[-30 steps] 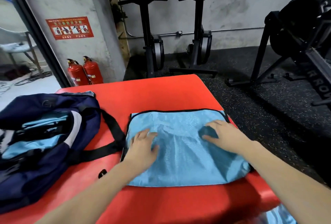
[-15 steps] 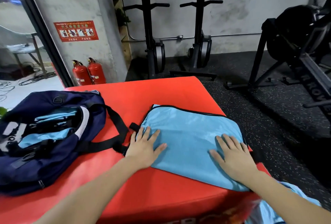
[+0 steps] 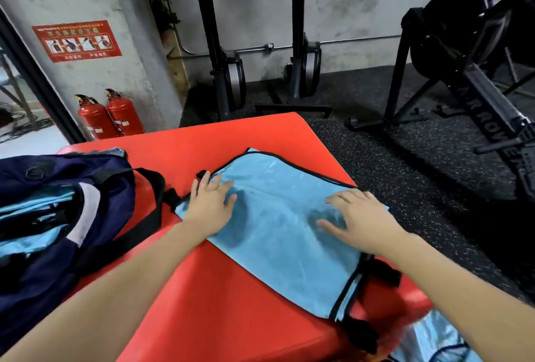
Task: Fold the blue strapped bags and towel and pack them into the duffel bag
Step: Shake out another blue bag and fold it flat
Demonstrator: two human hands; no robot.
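Observation:
A light blue bag with black trim and black straps (image 3: pixel 292 234) lies flat and skewed on the red padded box (image 3: pixel 231 312). My left hand (image 3: pixel 210 202) presses flat on its far left corner, fingers spread. My right hand (image 3: pixel 362 222) lies flat on its right side, fingers spread. The navy duffel bag (image 3: pixel 58 217) sits open at the left of the box, with light blue fabric visible inside. More light blue fabric (image 3: pixel 434 338) shows below the box's right front corner.
The duffel's black strap (image 3: pixel 150 211) loops across the box beside the blue bag. Two red fire extinguishers (image 3: pixel 110 115) stand by the pillar. Black gym machines (image 3: pixel 463 72) stand on the dark speckled floor at the back and right.
The blue bag has turned clockwise and slid toward the box's right front corner. My left hand has moved up to its far left corner and my right hand has shifted further onto its right side.

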